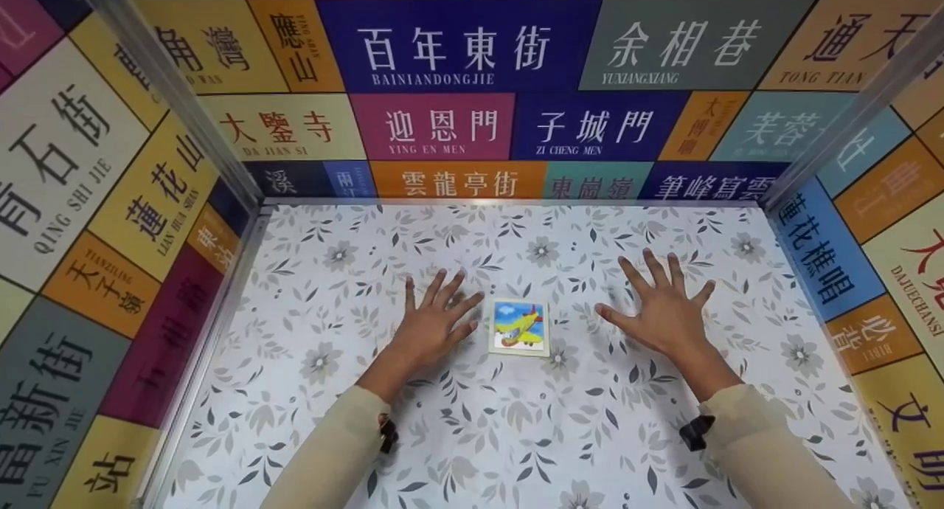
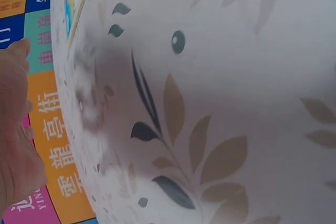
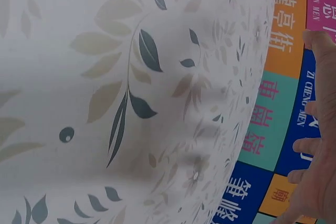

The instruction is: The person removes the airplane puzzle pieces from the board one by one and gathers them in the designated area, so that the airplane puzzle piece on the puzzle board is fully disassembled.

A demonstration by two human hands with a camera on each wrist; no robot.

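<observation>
In the head view, a small square picture board (image 1: 518, 327) with a pale rim lies flat on the tabletop. It shows a yellow cartoon aeroplane with red parts on a blue sky. My left hand (image 1: 431, 321) is just to its left, fingers spread and holding nothing. Farther off on the right side, my right hand (image 1: 664, 313) also has its fingers spread, with nothing in it. Both wrist views catch only an edge of the board, and each shows part of its own hand, the left hand (image 2: 18, 145) and the right hand (image 3: 320, 171).
A white tabletop (image 1: 472, 435) printed with grey leaves and flowers spreads under both hands. Upright panels with coloured street-name blocks enclose it at the back (image 1: 457, 44), left (image 1: 66, 295) and right (image 1: 885, 273). Dark wristbands show at both sleeve cuffs.
</observation>
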